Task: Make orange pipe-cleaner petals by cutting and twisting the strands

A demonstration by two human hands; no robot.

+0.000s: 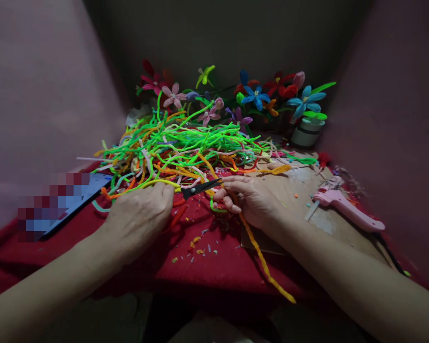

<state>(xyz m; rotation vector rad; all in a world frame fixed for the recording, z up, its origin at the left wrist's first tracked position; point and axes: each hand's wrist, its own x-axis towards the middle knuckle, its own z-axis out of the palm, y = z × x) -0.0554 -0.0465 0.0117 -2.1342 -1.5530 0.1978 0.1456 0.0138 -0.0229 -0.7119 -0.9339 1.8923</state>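
My left hand point(141, 220) is closed around the handles of a pair of scissors point(199, 188). Their dark blades point right, and the tips reach the fingers of my right hand point(258, 202). That hand pinches an orange-yellow pipe cleaner point(256, 248), whose long end hangs down over the front of the cloth. Where the blades meet the pipe cleaner, the fingers partly hide it, so I cannot tell whether they touch. A short green piece point(217, 209) shows just below the right fingers.
A big tangle of pipe cleaners point(200, 143) lies behind my hands. Pipe-cleaner flowers point(255, 96) stand behind it, near a white jar point(307, 132). At right, a pink glue gun point(350, 209) rests on a brown board point(300, 188). A phone point(82, 200) lies left; scraps point(200, 251) dot the red cloth point(203, 274).
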